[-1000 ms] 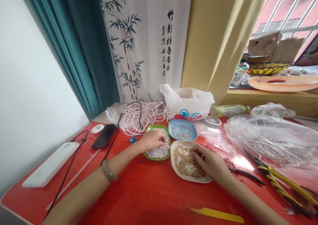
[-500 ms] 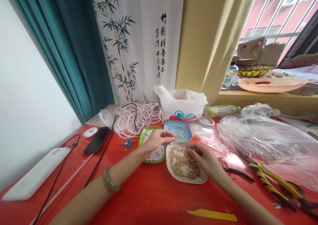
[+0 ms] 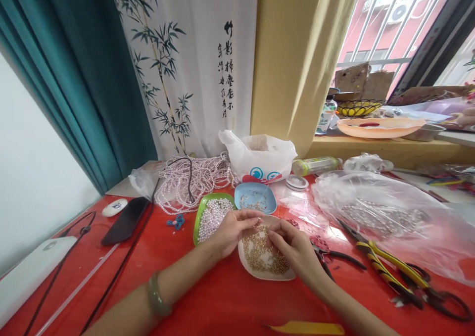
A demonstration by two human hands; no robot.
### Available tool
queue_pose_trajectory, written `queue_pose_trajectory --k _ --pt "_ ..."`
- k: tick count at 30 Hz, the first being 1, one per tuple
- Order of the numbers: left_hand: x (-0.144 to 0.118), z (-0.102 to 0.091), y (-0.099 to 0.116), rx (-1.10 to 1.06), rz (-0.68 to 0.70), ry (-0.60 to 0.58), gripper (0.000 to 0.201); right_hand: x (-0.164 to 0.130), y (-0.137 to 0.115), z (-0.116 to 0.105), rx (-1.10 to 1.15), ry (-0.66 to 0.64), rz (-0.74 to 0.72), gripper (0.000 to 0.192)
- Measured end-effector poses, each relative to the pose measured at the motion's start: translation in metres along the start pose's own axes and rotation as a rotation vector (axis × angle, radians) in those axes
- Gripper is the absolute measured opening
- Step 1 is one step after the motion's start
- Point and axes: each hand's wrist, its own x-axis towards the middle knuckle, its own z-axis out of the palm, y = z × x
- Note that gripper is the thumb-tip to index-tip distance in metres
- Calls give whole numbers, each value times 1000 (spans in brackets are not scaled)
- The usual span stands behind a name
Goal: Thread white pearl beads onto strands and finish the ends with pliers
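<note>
Head view looks down on a red bench [image 3: 222,296] that carries three small dishes: one white dish [image 3: 260,272] of gold beads [image 3: 263,254], one green dish [image 3: 198,216] of white pearls [image 3: 212,215], and one blue dish [image 3: 256,197] with a few small metal bits. The white dish sits nearest the person, its long axis running from the near right toward the far left. The green dish lies just left of it, touching or nearly so, and the blue dish lies just behind it.

Two bare hands meet over the far rim of the white dish. The left hand [image 3: 230,229] comes in from the left across the green dish's near corner, its fingers [image 3: 252,221] drawn together in a pinch that points right; what they pinch is too small to make out. The right hand [image 3: 293,247] rests over the right side of the white dish, its fingers [image 3: 273,233] also closed to a pinch and pointing left, tips almost meeting those of the left hand. One green bangle [image 3: 156,296] circles the left wrist.

Right of the white dish lie two pairs of yellow-handled pliers [image 3: 389,271], jaws pointing back toward the dishes. Behind the green dish lies a heap of pearl strands [image 3: 189,177], and behind the blue dish one white plastic bag [image 3: 260,155]. One yellow strip [image 3: 308,327] lies nearer than the white dish.
</note>
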Motion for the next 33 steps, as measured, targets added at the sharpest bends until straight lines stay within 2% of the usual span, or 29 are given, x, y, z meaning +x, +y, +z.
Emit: queue_pose_trajectory --k 33 --pt "0 -1 -1 90 7 -46 22 1 -4 -1 13 -58 28 12"
